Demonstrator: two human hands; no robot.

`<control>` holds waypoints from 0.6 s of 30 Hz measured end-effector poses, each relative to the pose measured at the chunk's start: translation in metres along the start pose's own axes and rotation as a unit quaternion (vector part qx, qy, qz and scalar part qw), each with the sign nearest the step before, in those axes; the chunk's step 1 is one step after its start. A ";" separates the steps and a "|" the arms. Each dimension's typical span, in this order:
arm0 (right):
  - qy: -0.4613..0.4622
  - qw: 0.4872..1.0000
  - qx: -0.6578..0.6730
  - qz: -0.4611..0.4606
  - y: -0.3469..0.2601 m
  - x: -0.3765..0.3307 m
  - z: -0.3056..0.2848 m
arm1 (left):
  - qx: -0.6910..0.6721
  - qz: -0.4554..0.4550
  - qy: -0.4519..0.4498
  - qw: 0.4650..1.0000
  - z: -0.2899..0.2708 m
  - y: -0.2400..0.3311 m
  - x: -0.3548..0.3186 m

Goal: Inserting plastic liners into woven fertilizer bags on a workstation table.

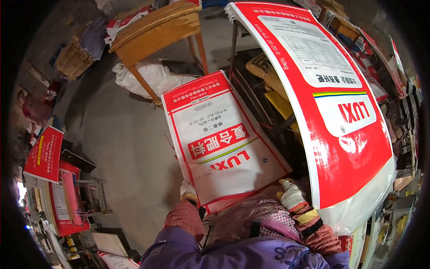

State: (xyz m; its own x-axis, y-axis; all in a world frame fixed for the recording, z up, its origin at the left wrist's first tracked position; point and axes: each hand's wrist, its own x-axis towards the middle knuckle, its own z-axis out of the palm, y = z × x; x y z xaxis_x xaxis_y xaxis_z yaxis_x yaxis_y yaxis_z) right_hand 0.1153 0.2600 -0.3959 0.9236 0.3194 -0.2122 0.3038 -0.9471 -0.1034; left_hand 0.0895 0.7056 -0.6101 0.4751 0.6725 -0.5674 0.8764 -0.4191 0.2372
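Note:
A flat white-and-red printed woven sack (pixel 219 177) hangs slanting in front of my lap. My left hand (pixel 189 193), in a white and yellow work glove, closes on its near left edge; part of the fingers is hidden. My right hand (pixel 292 196), in a similar glove, lies just below the sack's near right corner. Its thumb and fingers look apart, with nothing visible between them. On my right, a stack of red-and-white sacks (pixel 327 166) drapes over a stand, its near end in clear plastic.
A wooden table (pixel 156 33) stands ahead, with a crumpled white sack (pixel 143 78) beneath it. To the left are a pink roll (pixel 71 197) on a metal frame and a hanging red sack (pixel 45 154). Bundled stacks (pixel 80 49) sit far left. Grey concrete floor (pixel 130 166) lies between.

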 end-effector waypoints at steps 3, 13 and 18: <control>0.026 0.992 0.096 0.073 -0.011 -0.011 -0.030 | 0.048 0.033 -0.026 0.998 0.006 0.015 0.008; 0.063 0.997 -0.015 0.037 -0.011 -0.067 -0.044 | 0.105 0.201 -0.005 0.974 0.024 0.073 -0.041; 0.141 0.939 0.305 -0.077 -0.024 -0.105 -0.105 | -0.070 0.549 0.254 0.794 -0.047 0.208 -0.152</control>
State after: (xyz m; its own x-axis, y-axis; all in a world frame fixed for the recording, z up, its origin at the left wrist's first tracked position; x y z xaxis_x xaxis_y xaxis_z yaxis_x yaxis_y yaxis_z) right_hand 0.0352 0.2453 -0.2693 0.9308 0.3493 0.1081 0.3285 -0.6693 -0.6664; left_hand 0.2039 0.5450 -0.4376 0.8976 0.1235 0.4231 -0.1033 -0.8742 0.4744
